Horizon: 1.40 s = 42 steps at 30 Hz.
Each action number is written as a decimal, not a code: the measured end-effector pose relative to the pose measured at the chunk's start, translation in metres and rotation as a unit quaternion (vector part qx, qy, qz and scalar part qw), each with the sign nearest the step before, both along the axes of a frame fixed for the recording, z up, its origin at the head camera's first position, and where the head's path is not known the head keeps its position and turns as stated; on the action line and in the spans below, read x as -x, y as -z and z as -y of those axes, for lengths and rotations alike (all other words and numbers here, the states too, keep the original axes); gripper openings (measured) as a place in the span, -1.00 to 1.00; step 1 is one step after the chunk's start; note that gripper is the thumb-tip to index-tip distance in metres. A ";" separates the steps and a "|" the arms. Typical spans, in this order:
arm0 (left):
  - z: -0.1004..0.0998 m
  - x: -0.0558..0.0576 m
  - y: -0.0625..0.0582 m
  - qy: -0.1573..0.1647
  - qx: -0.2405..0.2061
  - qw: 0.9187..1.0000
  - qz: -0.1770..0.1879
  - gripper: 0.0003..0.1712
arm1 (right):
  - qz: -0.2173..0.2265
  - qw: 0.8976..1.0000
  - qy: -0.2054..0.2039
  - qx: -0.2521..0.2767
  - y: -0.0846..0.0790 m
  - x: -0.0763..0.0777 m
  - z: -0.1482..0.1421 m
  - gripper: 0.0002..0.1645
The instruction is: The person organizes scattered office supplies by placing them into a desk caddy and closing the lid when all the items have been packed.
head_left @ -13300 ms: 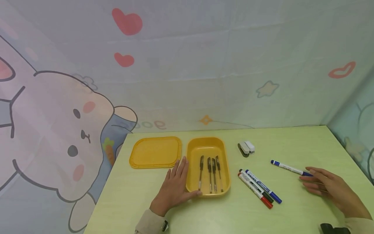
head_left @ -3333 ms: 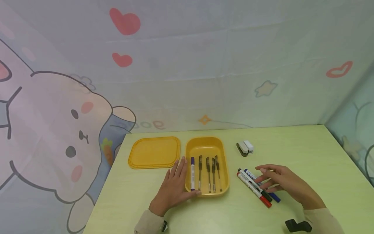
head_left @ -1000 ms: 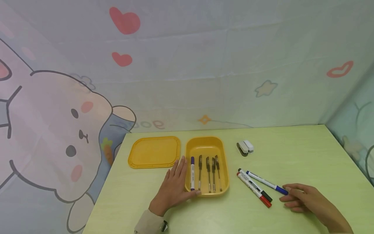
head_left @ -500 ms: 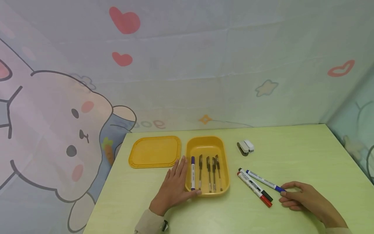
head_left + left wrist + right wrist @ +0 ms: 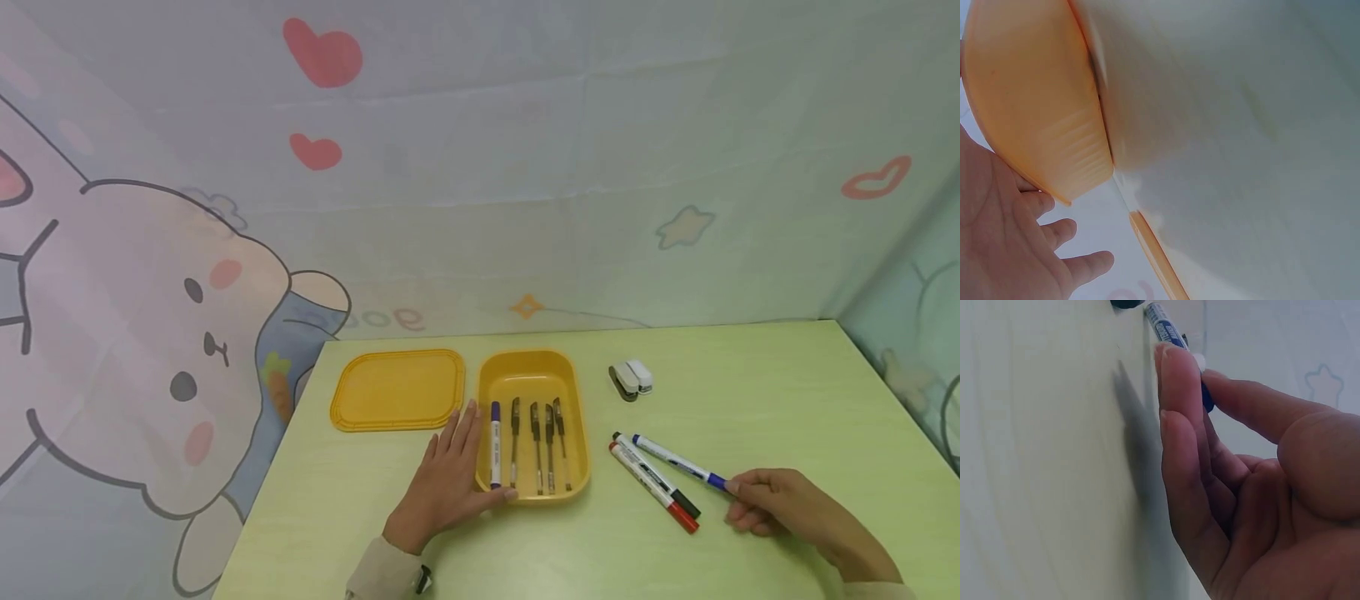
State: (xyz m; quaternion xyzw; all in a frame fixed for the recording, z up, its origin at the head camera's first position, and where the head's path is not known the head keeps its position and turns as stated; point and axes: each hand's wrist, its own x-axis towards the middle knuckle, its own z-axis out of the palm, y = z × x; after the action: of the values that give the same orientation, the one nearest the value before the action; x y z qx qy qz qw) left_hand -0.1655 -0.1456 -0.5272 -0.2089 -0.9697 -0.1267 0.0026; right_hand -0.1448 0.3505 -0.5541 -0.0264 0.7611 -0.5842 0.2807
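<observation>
My right hand (image 5: 783,504) pinches the blue-capped end of a white marker (image 5: 678,461); thumb and fingertips meet on the cap in the right wrist view, other fingers curled below. Its far end lies close to a black marker (image 5: 652,471) and a red marker (image 5: 654,487), side by side on the table. My left hand (image 5: 442,496) rests with straight fingers against the left side of a yellow tray (image 5: 528,360), thumb at its front rim. Inside the tray lie a purple-looking capped marker (image 5: 495,446) and several black gel pens (image 5: 515,442), roughly parallel.
A flat yellow lid (image 5: 397,390) lies left of the tray. Two small staplers (image 5: 630,379), white on top, stand right of the tray. The pale green table (image 5: 757,375) ends at a cloth printed with a rabbit and hearts.
The marker held at the start now lies in the tray's left part. My right hand then moved to the remaining markers, swung a blue one's capped end rightward, and has firmed its pinch.
</observation>
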 end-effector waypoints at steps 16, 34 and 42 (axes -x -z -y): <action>0.000 0.000 0.001 -0.002 -0.002 1.000 0.000 0.36 | -0.008 0.991 0.136 -0.017 -0.012 0.000 -0.001 -0.40; 0.000 -0.001 0.001 0.002 0.002 1.000 -0.005 0.36 | -0.072 0.986 0.152 -0.001 -0.038 0.016 -0.002 -0.40; -0.001 -0.001 -0.003 0.001 0.005 1.000 -0.001 0.36 | -0.098 0.986 0.132 0.024 -0.055 0.028 0.000 -0.60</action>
State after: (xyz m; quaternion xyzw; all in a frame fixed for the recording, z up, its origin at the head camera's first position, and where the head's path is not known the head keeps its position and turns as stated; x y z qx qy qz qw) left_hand -0.1644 -0.1450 -0.5244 -0.2098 -0.9701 -0.1220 0.0029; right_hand -0.1731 0.3506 -0.4995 0.0101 0.7677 -0.6285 0.1246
